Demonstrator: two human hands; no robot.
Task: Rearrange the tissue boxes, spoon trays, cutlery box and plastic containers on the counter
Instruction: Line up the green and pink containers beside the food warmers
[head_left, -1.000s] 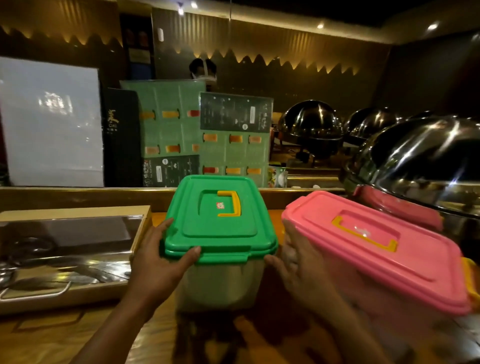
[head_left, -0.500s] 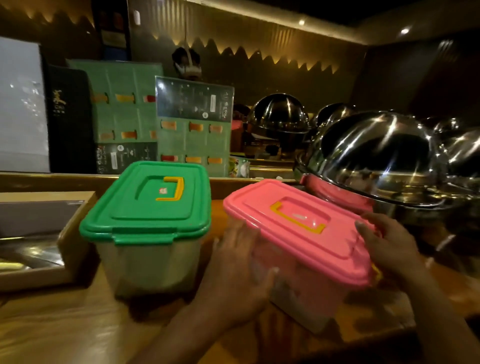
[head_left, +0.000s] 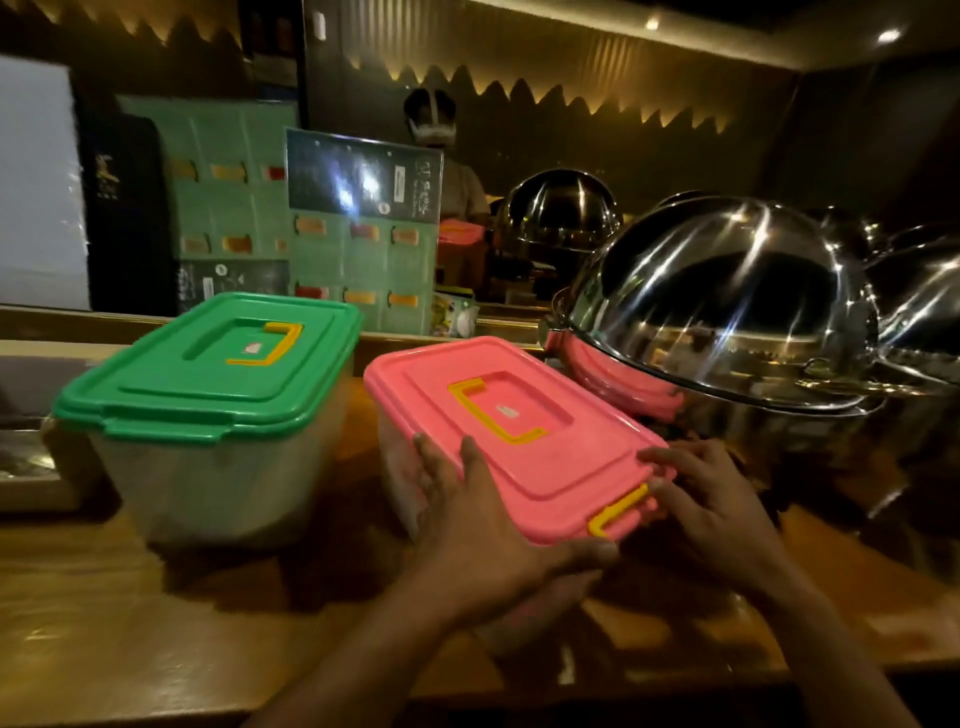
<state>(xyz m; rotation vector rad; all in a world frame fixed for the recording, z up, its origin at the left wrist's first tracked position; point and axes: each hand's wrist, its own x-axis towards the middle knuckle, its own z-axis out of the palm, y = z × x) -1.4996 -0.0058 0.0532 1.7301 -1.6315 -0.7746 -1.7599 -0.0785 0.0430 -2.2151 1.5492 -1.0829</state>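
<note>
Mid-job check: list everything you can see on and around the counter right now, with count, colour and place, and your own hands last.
Green-lidded container: one, green lid with yellow handle, clear body, left on the counter.
Pink-lidded container: one, pink lid with yellow handle and yellow latch, centre, apart from the green one.
Domed chafing dishes: at least three, shiny steel, right and behind.
Menu boards: several, green and dark, upright behind the counter.
Tray: one, partly out of frame, far left.
Counter: one, wooden.
Left hand: on the pink container's near left corner.
Right hand: fingers at its near right end, by the latch.
</note>
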